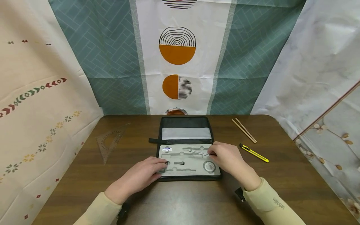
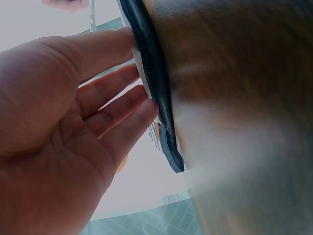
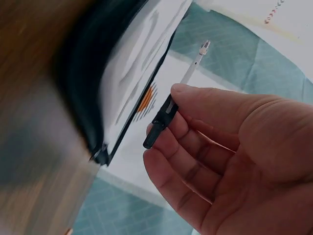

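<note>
A black zip case [image 1: 188,178] lies unfolded on the table, its grey moulded insert [image 1: 194,172] facing up. My right hand [image 1: 226,156] pinches a drawing compass above the insert's right side. In the right wrist view, the compass [image 3: 168,112] shows a black knob and slim silver legs, held between thumb and fingers. My left hand [image 1: 143,173] rests on the case's left edge, fingers nearly straight; the left wrist view shows its fingertips touching the zipped rim [image 2: 155,73]. The insert carries a small metal piece [image 1: 179,163], a round ring [image 1: 209,166] and a small blue-and-white box [image 1: 167,149].
A clear set square [image 1: 105,147] lies to the left of the case. Two wooden sticks [image 1: 244,130] and a yellow utility knife [image 1: 254,152] lie to the right. Cloth curtains [image 1: 112,62] hang behind and beside the table [image 1: 191,200].
</note>
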`<state>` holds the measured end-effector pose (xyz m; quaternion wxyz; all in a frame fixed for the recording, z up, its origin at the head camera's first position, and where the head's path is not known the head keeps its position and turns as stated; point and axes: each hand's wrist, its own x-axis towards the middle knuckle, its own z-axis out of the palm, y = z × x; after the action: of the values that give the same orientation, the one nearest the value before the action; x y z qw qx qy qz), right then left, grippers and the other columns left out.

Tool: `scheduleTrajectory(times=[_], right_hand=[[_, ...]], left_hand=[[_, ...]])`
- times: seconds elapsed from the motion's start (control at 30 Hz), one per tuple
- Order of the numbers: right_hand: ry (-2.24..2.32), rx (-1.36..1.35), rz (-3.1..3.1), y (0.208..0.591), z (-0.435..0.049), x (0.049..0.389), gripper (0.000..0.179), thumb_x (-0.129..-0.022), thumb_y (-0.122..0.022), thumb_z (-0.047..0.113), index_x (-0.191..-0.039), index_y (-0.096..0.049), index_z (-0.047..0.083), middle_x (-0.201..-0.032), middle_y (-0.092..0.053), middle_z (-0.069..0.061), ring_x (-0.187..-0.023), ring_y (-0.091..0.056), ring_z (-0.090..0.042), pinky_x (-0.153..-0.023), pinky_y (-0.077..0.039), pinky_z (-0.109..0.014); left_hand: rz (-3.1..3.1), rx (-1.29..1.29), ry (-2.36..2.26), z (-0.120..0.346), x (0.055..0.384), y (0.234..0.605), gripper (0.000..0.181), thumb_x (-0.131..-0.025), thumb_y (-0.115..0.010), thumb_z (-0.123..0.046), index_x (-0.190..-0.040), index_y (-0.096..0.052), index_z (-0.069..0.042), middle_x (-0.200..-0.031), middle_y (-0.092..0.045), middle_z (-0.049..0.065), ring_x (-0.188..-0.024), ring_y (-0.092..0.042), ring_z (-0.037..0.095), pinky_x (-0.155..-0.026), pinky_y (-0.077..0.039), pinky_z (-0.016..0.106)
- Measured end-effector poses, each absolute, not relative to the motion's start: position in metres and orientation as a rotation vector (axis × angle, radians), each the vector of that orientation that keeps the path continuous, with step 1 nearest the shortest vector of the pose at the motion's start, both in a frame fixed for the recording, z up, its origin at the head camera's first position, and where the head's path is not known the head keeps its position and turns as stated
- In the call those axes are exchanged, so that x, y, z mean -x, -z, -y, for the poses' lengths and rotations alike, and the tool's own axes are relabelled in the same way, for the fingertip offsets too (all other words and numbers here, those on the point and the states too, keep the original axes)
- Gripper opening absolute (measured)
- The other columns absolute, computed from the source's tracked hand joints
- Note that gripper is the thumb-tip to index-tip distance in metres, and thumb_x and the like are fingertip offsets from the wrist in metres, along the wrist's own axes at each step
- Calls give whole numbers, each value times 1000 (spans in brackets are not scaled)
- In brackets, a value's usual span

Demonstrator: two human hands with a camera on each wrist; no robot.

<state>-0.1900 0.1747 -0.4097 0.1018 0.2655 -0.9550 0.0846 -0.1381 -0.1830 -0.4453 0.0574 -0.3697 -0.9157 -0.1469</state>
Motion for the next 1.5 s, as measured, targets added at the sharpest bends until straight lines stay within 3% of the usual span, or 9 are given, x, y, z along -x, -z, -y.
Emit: scheduleTrajectory(times=[0.57, 0.83, 1.03, 1.3, 1.5], right_hand=[[-281, -993, 2730, 412, -140, 178, 18, -88, -94, 11, -91, -82, 23, -92, -71, 11, -81, -70, -11, -63, -56, -33], [-303, -1078, 2734, 415, -128, 173, 21, -89, -91, 8, -86, -78, 24, -86, -67, 11, -75, -62, -8, -58, -49, -30], [-293, -1115, 2731, 416, -121, 169, 18, -88, -94, 11, -89, -80, 22, -88, -69, 11, -78, -64, -10, -65, -54, -33], [-286, -1175, 2714, 418, -113, 168, 22, -87, -94, 10, -87, -77, 23, -87, -66, 12, -75, -61, -7, -64, -52, -30], [-260, -1173, 2742, 423, -107, 169, 17, -88, -95, 14, -87, -79, 21, -86, -67, 9, -77, -66, -11, -63, -53, -32]], left_hand=[[2771, 1128, 480, 183, 138, 446, 35, -96, -86, -4, -130, -78, -6, -141, -72, 9, -128, -68, 26, -102, -61, 44], [2771, 1120, 464, 183, 137, 445, 36, -96, -86, -4, -131, -78, -5, -142, -72, 9, -128, -68, 26, -101, -61, 44], [2785, 1102, 463, 183, 138, 444, 35, -97, -86, -5, -131, -77, -6, -142, -72, 8, -129, -68, 25, -101, -61, 45], [2796, 1090, 464, 183, 138, 444, 36, -96, -87, -7, -131, -77, -6, -143, -72, 7, -129, -67, 24, -101, -61, 44], [2815, 1081, 453, 181, 139, 444, 36, -97, -87, -9, -131, -77, -7, -143, -72, 7, -130, -67, 24, -102, -61, 45]])
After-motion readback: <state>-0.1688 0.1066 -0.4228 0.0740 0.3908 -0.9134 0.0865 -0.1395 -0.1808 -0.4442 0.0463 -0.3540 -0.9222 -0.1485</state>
